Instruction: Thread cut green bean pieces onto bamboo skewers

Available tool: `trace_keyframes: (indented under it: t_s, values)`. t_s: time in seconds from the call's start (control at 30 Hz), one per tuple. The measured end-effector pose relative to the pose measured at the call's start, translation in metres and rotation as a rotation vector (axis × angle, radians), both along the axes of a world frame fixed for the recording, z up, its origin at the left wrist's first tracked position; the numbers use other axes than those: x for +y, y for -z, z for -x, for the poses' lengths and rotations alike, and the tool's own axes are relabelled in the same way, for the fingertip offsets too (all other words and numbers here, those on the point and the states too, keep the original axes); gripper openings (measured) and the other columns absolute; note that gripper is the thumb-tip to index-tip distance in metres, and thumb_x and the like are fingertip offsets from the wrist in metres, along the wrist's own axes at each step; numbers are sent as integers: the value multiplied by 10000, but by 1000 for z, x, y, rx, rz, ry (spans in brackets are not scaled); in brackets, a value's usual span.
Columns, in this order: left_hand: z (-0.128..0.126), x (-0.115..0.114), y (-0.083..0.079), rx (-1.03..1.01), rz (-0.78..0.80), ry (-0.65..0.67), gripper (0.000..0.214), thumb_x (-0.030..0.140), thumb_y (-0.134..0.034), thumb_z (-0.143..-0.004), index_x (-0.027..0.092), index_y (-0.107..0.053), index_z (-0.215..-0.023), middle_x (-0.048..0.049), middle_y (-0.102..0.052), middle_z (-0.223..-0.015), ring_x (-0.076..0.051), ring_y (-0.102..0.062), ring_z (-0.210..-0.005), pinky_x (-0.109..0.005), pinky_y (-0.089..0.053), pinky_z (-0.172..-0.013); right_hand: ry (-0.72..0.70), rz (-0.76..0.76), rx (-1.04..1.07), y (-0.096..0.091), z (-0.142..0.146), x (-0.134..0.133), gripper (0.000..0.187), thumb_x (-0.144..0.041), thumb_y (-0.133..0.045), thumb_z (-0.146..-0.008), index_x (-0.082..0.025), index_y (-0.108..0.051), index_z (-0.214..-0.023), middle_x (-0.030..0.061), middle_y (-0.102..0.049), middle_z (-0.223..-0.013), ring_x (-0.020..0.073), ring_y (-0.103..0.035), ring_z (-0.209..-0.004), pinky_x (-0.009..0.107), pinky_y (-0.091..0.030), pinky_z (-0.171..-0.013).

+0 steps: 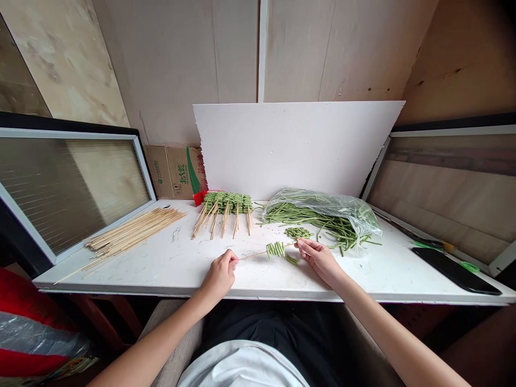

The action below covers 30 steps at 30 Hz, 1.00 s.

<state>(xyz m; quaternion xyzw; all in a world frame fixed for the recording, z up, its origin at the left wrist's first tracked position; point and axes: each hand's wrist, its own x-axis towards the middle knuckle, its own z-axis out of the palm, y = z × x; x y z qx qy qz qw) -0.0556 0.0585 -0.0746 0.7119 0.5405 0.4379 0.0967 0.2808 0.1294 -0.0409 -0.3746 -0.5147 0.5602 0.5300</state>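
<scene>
My left hand is closed around the left end of a thin bamboo skewer. Several cut green bean pieces are threaded crosswise near its middle. At the skewer's far end, the fingers of my right hand pinch together near the tip; whether a bean piece is also between them I cannot make out. A few loose cut pieces lie under the skewer, close to my right fingers. Just behind them is a small pile of cut beans.
Bare skewers lie heaped on the left of the white table. Finished bean skewers are stacked at the back. Long green beans spill from a clear plastic bag. A black phone lies right; a cardboard box stands behind.
</scene>
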Motion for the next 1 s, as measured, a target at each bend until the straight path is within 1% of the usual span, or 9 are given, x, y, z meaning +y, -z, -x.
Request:
trace_keyframes:
  t_s: [0.17, 0.3, 0.37, 0.47, 0.6, 0.7, 0.83, 0.9, 1.0]
  values:
    - [0, 0, 0, -2, 12, 9, 139, 184, -442, -957, 225, -557, -892, -14, -623, -752, -181, -608, -711, -280, -435, -680, 20, 1, -4, 1, 1, 0, 391, -552, -910, -707, -199, -806, -837, 48, -704, -898, 121, -529, -673, 276, -492, -663]
    - [0, -1, -3, -4, 40, 9, 137, 172, -435, -948, 226, -547, -891, -12, -616, -744, -180, -608, -704, -278, -433, -672, 58, -14, -46, 0, 4, -2, 408, -571, -902, -708, -190, -802, -818, 63, -707, -896, 152, -575, -749, 270, -464, -644]
    - [0, -2, -4, -6, 54, 6, 137, 155, -429, -938, 227, -535, -889, -7, -606, -735, -178, -608, -701, -277, -432, -673, 65, -10, -31, -1, 8, -4, 417, -582, -898, -706, -192, -800, -818, 65, -704, -888, 166, -588, -777, 273, -459, -636]
    - [0, -3, -6, -12, 77, 12, 144, 126, -425, -916, 230, -514, -868, 0, -586, -721, -173, -605, -699, -269, -428, -672, 88, -2, -6, -1, 13, -7, 427, -596, -902, -687, -198, -780, -779, 57, -694, -852, 164, -573, -736, 284, -459, -620]
    - [0, -4, -8, -4, 94, 9, 159, 116, -414, -912, 230, -500, -842, 3, -572, -714, -168, -595, -693, -262, -418, -665, 114, -17, -40, 2, 16, -7, 443, -617, -894, -680, -202, -751, -744, 47, -693, -793, 154, -548, -654, 313, -475, -643]
    - [0, -4, -8, 3, 93, 4, 172, 111, -409, -912, 228, -492, -818, 8, -558, -695, -162, -577, -663, -256, -406, -647, 125, -47, -70, 4, 15, -7, 455, -632, -881, -687, -203, -731, -715, 49, -699, -762, 175, -590, -677, 327, -492, -684]
    - [-1, -3, -6, 16, 70, 9, 172, 100, -423, -901, 227, -505, -819, 9, -564, -699, -157, -563, -652, -251, -397, -640, 74, -86, -147, 3, 18, -11, 465, -639, -884, -681, -202, -726, -679, 75, -732, -785, 232, -672, -815, 348, -515, -794]
    - [-1, -3, -5, 22, 58, 18, 169, 92, -436, -892, 227, -514, -826, 7, -579, -710, -158, -573, -665, -249, -399, -647, 35, -88, -191, 1, 22, -14, 460, -634, -901, -657, -200, -756, -713, 83, -748, -814, 242, -677, -823, 359, -515, -809]
    - [-2, -3, -4, 28, 47, 33, 169, 90, -438, -897, 230, -514, -838, 2, -597, -729, -163, -596, -688, -250, -410, -661, 16, -92, -231, -2, 25, -17, 469, -640, -905, -641, -201, -786, -754, 80, -758, -825, 236, -667, -799, 361, -511, -799]
